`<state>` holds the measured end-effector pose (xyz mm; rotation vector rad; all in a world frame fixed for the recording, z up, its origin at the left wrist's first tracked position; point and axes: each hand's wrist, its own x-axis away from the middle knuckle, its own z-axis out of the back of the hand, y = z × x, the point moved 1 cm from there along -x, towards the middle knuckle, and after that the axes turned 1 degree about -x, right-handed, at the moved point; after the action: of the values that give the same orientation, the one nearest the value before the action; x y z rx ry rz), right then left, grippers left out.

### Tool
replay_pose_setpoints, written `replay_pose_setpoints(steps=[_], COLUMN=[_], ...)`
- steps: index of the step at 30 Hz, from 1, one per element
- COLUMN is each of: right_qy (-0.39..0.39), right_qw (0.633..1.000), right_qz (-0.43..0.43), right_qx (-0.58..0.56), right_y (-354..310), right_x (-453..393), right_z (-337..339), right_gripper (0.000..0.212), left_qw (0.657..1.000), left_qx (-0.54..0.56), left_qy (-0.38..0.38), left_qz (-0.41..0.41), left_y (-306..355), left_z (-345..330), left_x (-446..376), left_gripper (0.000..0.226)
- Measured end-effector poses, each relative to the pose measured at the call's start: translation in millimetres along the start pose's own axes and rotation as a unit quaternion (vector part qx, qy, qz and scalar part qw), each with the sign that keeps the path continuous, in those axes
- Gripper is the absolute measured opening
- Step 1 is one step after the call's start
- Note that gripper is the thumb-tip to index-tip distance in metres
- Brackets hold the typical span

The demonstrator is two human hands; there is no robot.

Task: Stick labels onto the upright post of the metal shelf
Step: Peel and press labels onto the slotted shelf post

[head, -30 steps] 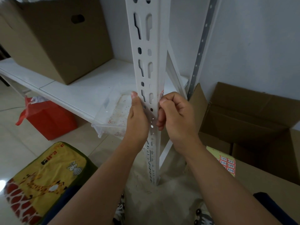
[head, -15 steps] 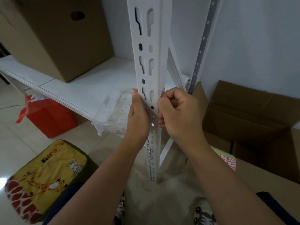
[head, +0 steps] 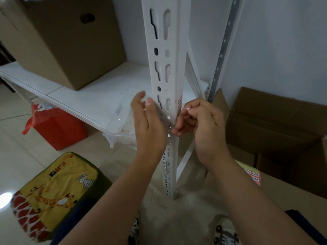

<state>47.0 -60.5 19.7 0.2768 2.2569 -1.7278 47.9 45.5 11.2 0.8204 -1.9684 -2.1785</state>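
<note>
The white slotted post (head: 166, 82) stands upright at the shelf's (head: 99, 101) front right corner. The left hand (head: 148, 126), fingers straight, lies against the post's left face. The right hand (head: 200, 126), fingers curled, touches its right edge, just below a red-printed label (head: 180, 100); whether it pinches anything cannot be told.

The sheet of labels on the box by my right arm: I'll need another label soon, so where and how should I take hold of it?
Probably at the exposed red-printed edge of the label sheet, the only part showing past the right forearm. It seems to lie flat on the closed cardboard box, so come from above with the right hand and pinch that edge, thumb on top.
</note>
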Motion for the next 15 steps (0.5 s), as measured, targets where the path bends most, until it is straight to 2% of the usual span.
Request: replay_pose_setpoints(steps=[2,4,8,12,15], right_qy=[-0.001,-0.012,-0.051,-0.083,-0.104], right_qw=[0.999,0.999,0.997,0.996,0.994], right_qz=[-0.024,-0.038,-0.043,-0.027,-0.029], right_qx=[-0.024,-0.032,-0.047,-0.010,0.006], right_y=[1,1,-3,-4,-3], right_x=[1,2,3,3,2], right_z=[3,6,11,16,17], right_gripper=[0.022,0.021,0.019,0.024,0.021], left_qw=[0.994,0.979,0.947,0.948,0.957], left_qx=[-0.004,-0.030,-0.081,-0.075,-0.039], left_qy=[0.052,0.069,0.010,-0.069,-0.099], left_qz=[-0.092,-0.187,-0.310,-0.301,-0.269], left_y=[3,6,12,19,20], left_z=[2,5,5,6,9], left_x=[3,7,18,28,28], left_gripper=[0.022,0.021,0.016,0.024,0.026])
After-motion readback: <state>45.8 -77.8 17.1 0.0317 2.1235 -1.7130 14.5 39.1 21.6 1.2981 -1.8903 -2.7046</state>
